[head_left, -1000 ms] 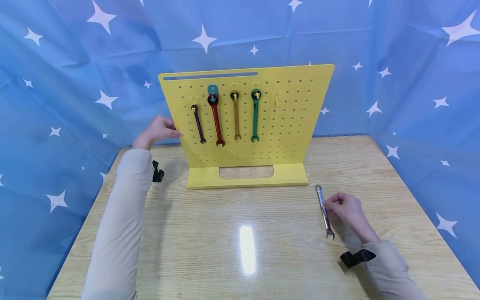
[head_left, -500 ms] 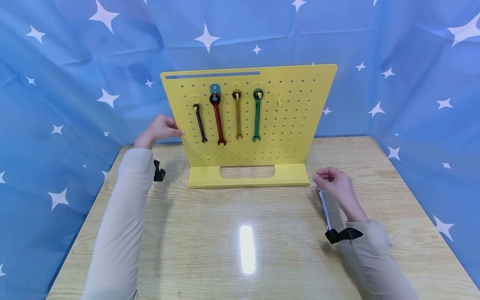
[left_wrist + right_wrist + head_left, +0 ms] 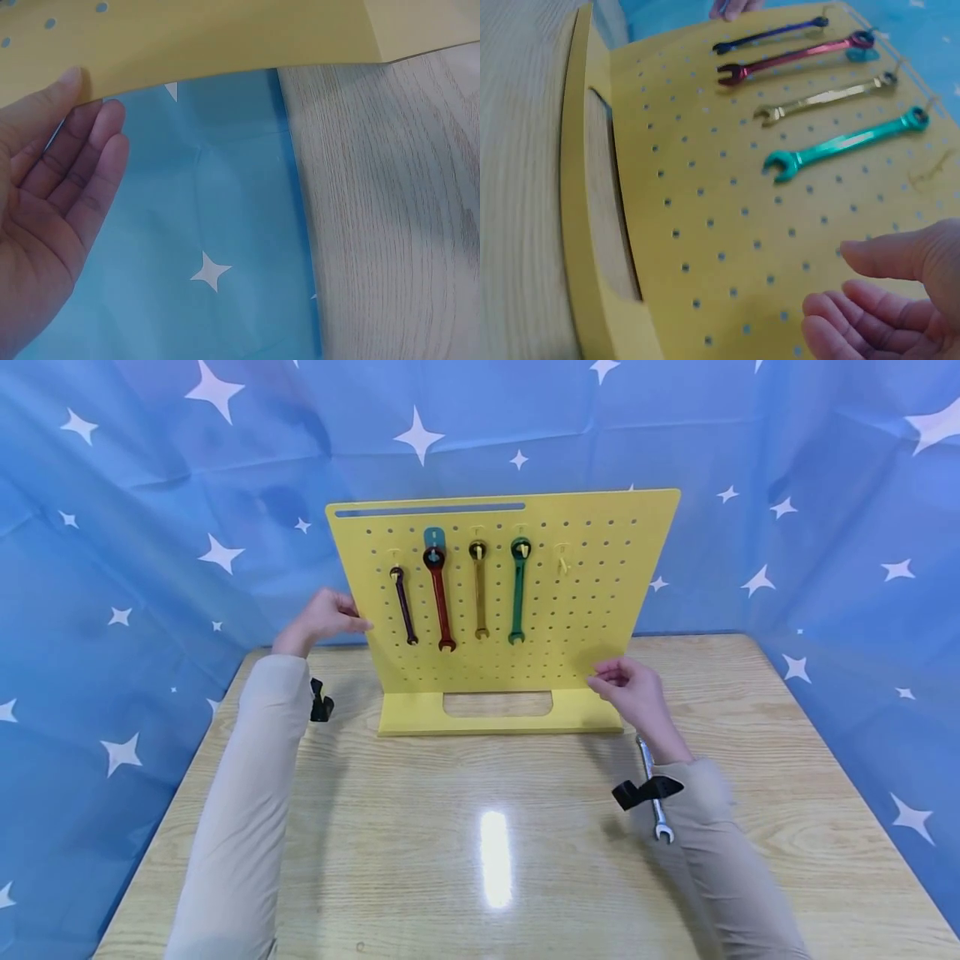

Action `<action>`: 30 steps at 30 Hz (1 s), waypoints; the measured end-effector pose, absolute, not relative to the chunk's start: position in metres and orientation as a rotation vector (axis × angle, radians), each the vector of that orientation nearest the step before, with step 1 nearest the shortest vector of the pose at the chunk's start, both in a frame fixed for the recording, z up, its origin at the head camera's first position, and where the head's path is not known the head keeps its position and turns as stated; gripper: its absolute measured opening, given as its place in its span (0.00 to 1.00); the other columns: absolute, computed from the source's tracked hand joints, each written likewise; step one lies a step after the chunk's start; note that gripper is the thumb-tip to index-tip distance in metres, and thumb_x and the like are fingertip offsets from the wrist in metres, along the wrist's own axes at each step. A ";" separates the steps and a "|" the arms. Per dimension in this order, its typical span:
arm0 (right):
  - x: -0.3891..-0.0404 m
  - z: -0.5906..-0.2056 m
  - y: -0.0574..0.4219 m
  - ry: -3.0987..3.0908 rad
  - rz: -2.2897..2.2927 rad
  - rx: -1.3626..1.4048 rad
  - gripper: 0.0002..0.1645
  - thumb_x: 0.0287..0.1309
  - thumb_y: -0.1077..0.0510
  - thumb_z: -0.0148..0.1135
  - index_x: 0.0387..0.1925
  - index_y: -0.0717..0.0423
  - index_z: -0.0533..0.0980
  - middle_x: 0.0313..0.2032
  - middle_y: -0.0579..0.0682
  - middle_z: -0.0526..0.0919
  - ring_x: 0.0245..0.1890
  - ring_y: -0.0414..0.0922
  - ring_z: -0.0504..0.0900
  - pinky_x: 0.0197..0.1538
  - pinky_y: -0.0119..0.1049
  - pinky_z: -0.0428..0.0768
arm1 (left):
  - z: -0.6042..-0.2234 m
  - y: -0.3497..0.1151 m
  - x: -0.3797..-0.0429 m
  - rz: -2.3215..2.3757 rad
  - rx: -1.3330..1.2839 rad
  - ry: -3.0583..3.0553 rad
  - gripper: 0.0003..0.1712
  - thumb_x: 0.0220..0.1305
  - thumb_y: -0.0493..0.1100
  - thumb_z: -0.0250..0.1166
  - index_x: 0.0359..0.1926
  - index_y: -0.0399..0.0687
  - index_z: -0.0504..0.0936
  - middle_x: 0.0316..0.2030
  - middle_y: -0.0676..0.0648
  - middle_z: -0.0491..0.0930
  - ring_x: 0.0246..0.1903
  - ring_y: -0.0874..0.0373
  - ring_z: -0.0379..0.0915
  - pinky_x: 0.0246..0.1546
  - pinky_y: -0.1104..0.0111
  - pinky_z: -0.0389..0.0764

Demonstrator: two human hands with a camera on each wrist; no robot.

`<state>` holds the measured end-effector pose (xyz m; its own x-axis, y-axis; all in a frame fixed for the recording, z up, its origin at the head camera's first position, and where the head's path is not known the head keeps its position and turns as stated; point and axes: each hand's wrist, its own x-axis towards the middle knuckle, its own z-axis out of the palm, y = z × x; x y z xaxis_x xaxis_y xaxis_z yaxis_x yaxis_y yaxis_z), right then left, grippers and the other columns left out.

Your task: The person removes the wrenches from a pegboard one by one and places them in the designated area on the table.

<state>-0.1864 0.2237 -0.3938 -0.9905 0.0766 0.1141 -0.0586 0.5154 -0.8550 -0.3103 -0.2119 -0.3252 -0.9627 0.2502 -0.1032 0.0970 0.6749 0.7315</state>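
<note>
My left hand [image 3: 324, 620] holds the left edge of a yellow pegboard [image 3: 570, 643]; in the left wrist view the thumb lies at its front face and the fingers at the edge. Before the board's lower right part is my right hand [image 3: 628, 689], fingers loosely curled, with nothing in them. Hanging from hooks on the board are a purple wrench [image 3: 405, 606], a red wrench [image 3: 441, 602], a gold wrench [image 3: 480, 593] and a green wrench [image 3: 847, 146]. To their right, one yellow hook [image 3: 563, 562] bears nothing. A silver wrench [image 3: 663, 832] lies on the table, partly covered by the right forearm.
The board's foot [image 3: 498, 724], with a slot cut in it, stands on a wooden table [image 3: 420, 827]. Behind rises a blue curtain [image 3: 825, 460] with white stars. Black camera mounts sit on both wrists.
My right hand has left the silver wrench's side and moved up and left to the board, without the wrench. The left hand keeps its place at the board's edge.
</note>
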 end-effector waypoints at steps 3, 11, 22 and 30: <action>-0.197 -0.391 0.210 -2.605 1.473 0.027 0.16 0.56 0.62 0.65 0.43 0.70 0.76 0.37 0.62 0.80 0.31 0.39 0.75 0.33 0.23 0.74 | -0.325 -0.212 -0.311 1.154 0.289 2.702 0.14 0.61 0.40 0.65 0.40 0.31 0.82 0.29 0.47 0.84 0.28 0.61 0.76 0.41 0.61 0.75; -0.218 -0.379 0.177 -2.517 1.537 0.137 0.18 0.55 0.64 0.65 0.46 0.69 0.76 0.40 0.62 0.81 0.38 0.49 0.78 0.39 0.26 0.74 | -0.326 -0.211 -0.313 1.138 0.303 2.705 0.14 0.61 0.40 0.65 0.39 0.31 0.82 0.29 0.45 0.84 0.29 0.60 0.75 0.41 0.61 0.75; -0.238 -0.372 0.141 -2.289 1.590 0.197 0.19 0.51 0.65 0.68 0.46 0.68 0.76 0.40 0.62 0.82 0.39 0.52 0.80 0.44 0.34 0.76 | -0.326 -0.211 -0.313 1.197 0.266 2.680 0.14 0.60 0.39 0.65 0.41 0.30 0.82 0.29 0.47 0.84 0.28 0.62 0.76 0.41 0.63 0.74; -0.250 -0.375 0.116 -2.081 1.562 0.156 0.18 0.50 0.67 0.68 0.44 0.70 0.75 0.38 0.62 0.81 0.37 0.53 0.79 0.42 0.40 0.76 | -0.326 -0.212 -0.312 1.195 0.273 2.684 0.14 0.60 0.40 0.66 0.41 0.30 0.82 0.28 0.49 0.84 0.28 0.62 0.75 0.41 0.63 0.74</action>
